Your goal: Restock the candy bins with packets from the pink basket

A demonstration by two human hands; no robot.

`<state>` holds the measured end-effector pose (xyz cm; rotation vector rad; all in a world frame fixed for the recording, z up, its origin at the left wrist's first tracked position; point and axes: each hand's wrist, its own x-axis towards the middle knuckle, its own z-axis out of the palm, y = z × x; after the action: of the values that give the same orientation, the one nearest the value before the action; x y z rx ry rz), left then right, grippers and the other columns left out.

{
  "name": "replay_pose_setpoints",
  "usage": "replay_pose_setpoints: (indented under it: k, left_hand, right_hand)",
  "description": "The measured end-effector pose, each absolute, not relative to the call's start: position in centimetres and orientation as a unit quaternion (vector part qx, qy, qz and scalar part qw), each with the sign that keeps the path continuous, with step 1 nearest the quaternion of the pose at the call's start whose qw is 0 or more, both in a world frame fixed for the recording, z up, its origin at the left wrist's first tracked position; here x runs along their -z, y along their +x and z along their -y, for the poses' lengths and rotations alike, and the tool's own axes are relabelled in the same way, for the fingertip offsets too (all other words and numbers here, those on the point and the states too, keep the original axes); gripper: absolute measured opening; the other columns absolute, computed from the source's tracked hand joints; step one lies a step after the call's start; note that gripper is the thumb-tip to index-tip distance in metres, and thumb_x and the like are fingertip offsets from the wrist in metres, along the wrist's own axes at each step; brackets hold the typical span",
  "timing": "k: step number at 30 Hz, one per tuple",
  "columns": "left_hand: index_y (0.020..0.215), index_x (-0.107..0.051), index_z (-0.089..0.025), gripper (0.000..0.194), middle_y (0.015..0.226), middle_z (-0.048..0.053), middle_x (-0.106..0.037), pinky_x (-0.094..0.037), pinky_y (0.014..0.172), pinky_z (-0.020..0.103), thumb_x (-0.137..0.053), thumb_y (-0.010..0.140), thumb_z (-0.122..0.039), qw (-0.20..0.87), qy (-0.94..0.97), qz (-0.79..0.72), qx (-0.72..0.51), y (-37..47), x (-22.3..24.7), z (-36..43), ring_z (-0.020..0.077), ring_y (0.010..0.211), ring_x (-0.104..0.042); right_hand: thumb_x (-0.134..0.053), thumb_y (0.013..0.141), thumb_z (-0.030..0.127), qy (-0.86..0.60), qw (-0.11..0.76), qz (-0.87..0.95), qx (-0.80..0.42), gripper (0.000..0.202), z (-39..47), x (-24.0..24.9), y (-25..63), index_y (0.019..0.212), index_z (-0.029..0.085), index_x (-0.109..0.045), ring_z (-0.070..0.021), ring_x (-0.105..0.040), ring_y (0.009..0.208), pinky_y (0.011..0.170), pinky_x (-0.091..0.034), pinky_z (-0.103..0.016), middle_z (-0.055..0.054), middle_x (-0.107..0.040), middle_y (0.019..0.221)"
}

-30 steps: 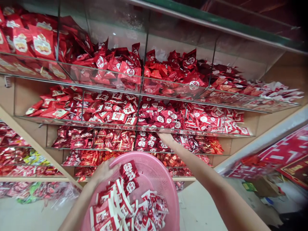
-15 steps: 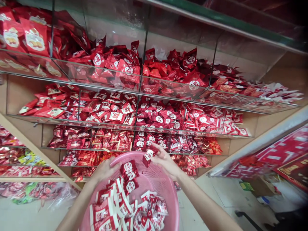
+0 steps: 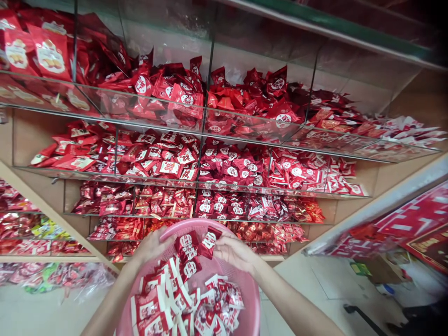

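Grips one pink basket (image 3: 250, 298) at its far left rim with the curled fingers of the left hand (image 3: 150, 249). Pinches one dark red packet (image 3: 210, 241) between the nearly closed fingers of the right hand (image 3: 236, 254), over the basket near its far rim. Carries, within the basket, at least two similar packets (image 3: 188, 246), plus white-edged packets (image 3: 150, 305) and small red-and-white packets (image 3: 224, 303) too overlapped to count. Faces at least five shelf tiers (image 3: 157, 128) of mostly red packets.

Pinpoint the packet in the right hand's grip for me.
In the head view, the dark red packet is at lower centre, at the right hand, over the far part of the pink basket, just right of similar packets.
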<state>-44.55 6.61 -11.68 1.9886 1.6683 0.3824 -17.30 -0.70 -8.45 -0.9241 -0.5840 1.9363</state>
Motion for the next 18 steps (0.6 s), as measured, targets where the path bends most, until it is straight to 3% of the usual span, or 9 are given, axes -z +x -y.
replay_pose_setpoints:
  k: [3,8,12,18]
  left_hand:
    - [0.116,-0.063,-0.022,0.064,0.112,0.008,-0.07,-0.049,0.086,0.034,-0.046,0.073,-0.066,0.267,0.736,-0.608,-0.133,-44.6,11.9,-6.8,0.0288,0.104,-0.064]
    - [0.119,-0.06,-0.021,0.067,0.116,0.009,-0.068,-0.049,0.087,0.034,-0.044,0.073,-0.067,0.264,0.737,-0.611,-0.114,-44.5,12.2,-7.0,0.029,0.105,-0.063]
    - [0.121,-0.059,-0.02,0.069,0.119,0.01,-0.066,-0.048,0.089,0.035,-0.043,0.074,-0.068,0.258,0.738,-0.614,-0.106,-44.5,12.4,-7.1,0.0295,0.11,-0.061]
    - [0.122,-0.059,-0.021,0.07,0.121,0.01,-0.065,-0.046,0.091,0.037,-0.045,0.072,-0.068,0.264,0.728,-0.622,-0.117,-44.6,12.5,-7.4,0.0309,0.113,-0.059]
  right_hand:
    - [-0.077,0.06,0.013,-0.402,0.395,0.224,-0.795,0.023,0.6,9.7,-17.7,0.075,0.014,-0.059,-0.0088,-0.062,0.067,0.073,-0.05,-0.024,0.0,-0.066,0.074]
    - [-0.08,0.053,0.011,-0.428,0.328,0.27,-0.797,0.051,0.7,10.7,-18.2,0.1,0.017,-0.061,-0.0099,-0.062,0.068,0.073,-0.05,-0.025,0.001,-0.065,0.078]
    - [-0.08,0.055,0.016,-0.397,0.316,0.328,-0.797,0.059,0.5,10.7,-18.0,0.111,0.019,-0.06,-0.0085,-0.061,0.069,0.072,-0.049,-0.024,0.001,-0.065,0.083]
    - [-0.084,0.05,0.019,-0.425,0.292,0.374,-0.771,0.057,-0.5,10.8,-17.8,0.102,0.021,-0.062,-0.0024,-0.051,0.057,0.056,-0.04,-0.016,0.008,-0.058,0.075]
